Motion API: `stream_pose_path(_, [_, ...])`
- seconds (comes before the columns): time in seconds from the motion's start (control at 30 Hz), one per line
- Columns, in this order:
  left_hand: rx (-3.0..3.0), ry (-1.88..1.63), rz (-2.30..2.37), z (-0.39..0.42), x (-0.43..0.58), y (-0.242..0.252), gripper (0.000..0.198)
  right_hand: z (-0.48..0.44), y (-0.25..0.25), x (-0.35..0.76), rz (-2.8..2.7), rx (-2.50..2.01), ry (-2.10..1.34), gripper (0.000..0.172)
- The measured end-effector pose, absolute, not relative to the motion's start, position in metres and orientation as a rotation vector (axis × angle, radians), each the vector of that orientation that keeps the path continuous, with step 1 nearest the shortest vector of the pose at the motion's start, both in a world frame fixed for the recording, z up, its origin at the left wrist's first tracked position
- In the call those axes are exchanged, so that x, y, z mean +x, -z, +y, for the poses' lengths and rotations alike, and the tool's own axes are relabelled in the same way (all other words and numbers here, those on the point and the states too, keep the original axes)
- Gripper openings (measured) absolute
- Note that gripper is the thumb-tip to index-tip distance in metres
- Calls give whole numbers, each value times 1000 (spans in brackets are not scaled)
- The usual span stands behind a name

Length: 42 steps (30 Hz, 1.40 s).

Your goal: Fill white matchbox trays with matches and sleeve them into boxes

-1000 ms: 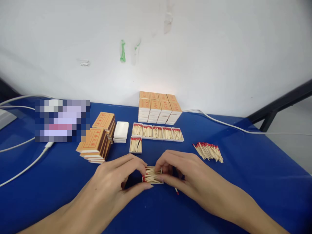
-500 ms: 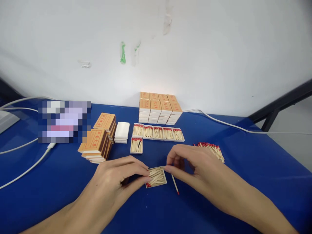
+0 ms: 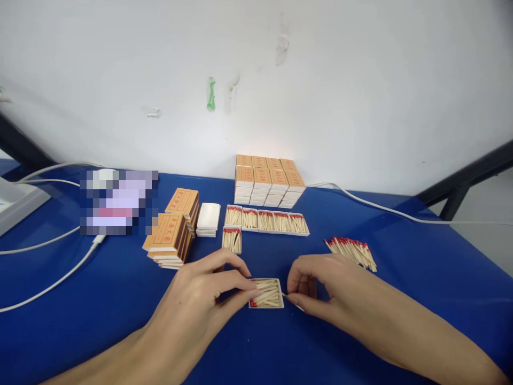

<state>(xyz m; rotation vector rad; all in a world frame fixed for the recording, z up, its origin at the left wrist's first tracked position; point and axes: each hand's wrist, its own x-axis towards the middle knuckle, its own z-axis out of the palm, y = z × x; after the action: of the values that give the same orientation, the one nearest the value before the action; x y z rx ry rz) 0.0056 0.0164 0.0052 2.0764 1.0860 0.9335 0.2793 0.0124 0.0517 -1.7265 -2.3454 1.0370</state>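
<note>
A small white matchbox tray (image 3: 266,293) filled with red-tipped matches lies on the blue table (image 3: 100,299) in front of me. My left hand (image 3: 208,289) pinches the tray's left end between thumb and fingers. My right hand (image 3: 320,283) lies just right of the tray, its thumb and forefinger pinched on a single loose match (image 3: 287,295) lying on the cloth. A loose heap of matches (image 3: 352,250) lies beyond my right hand.
Further back are a row of filled trays (image 3: 266,220), one more filled tray (image 3: 232,239), a block of stacked orange matchboxes (image 3: 266,179), two piles of orange sleeves (image 3: 172,229), white empty trays (image 3: 209,218), and white cables (image 3: 52,278) at the left and back.
My right hand came off the tray, swung right, then dropped onto the stray match beside it. The left hand stays on the tray. The view shifted slightly left.
</note>
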Motion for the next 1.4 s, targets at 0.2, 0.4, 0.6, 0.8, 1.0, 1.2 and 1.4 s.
stream_pose_path(0.2, [2069,-916,1062,17,8,-10,20,16,-48,278,-2378,-1741,-918,9])
stream_pose_path(0.4, [2064,-932,1013,16,10,-8,18,16,-49,263,-2459,-1610,-811,11])
stream_pose_path(0.6, [2084,-946,983,16,9,-5,19,15,-45,257,-2451,-1577,-821,14])
stream_pose_path(0.8, [2161,-994,995,13,8,-6,11,14,-47,257,-2424,-1603,-841,10])
stream_pose_path(1.0, [2334,-874,1042,6,6,-1,64,16,-51,260,-2345,-1637,-812,6])
stream_pose_path(1.2, [2360,-874,1070,5,6,-4,56,18,-50,262,-2269,-1605,-766,14])
stream_pose_path(1.4, [2349,-785,1083,6,4,-7,61,21,-57,261,-2181,-1575,-709,13])
